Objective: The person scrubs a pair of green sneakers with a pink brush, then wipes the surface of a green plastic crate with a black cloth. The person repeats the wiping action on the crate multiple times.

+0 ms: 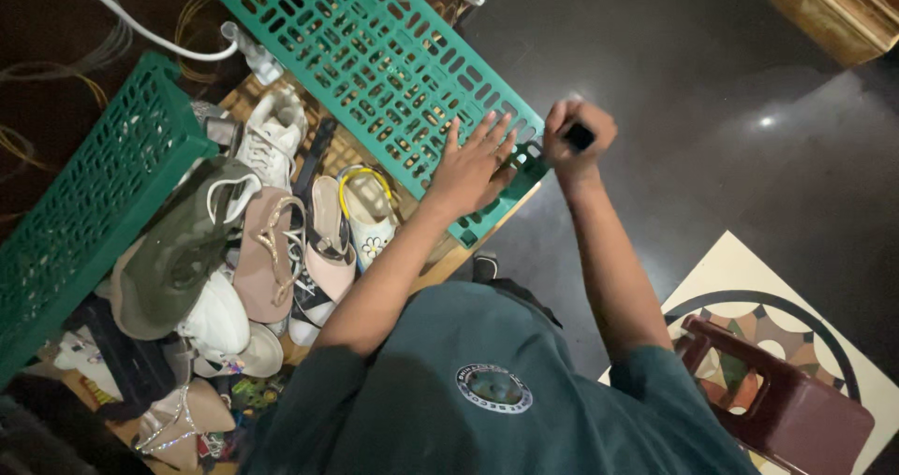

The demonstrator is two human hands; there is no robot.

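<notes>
Below the head camera, much is cut off: the person's own dark green shirt [487,391] fills the lower middle and hides the floor under it, and both green panels run out of the picture. Left hand [471,168] lies flat on the near end of the upper green lattice panel [375,54], fingers [496,133] spread. Right hand [579,136] is closed in a fist round a small black object [579,136] right at that panel's corner; what the object is cannot be told, since only its dark end shows. Two such panels are visible, both rigid plastic pierced with rows of slots; the second panel [94,194] stands tilted at the left.

Between them lies a heap of shoes [262,250], overlapping so that an exact count cannot be made: a white sneaker, a pink sandal with a black strap, an olive cloth shoe and a tan strappy one show. A dark red plastic chair [787,409], cut by the frame, stands on the glossy dark floor [712,91] at lower right.
</notes>
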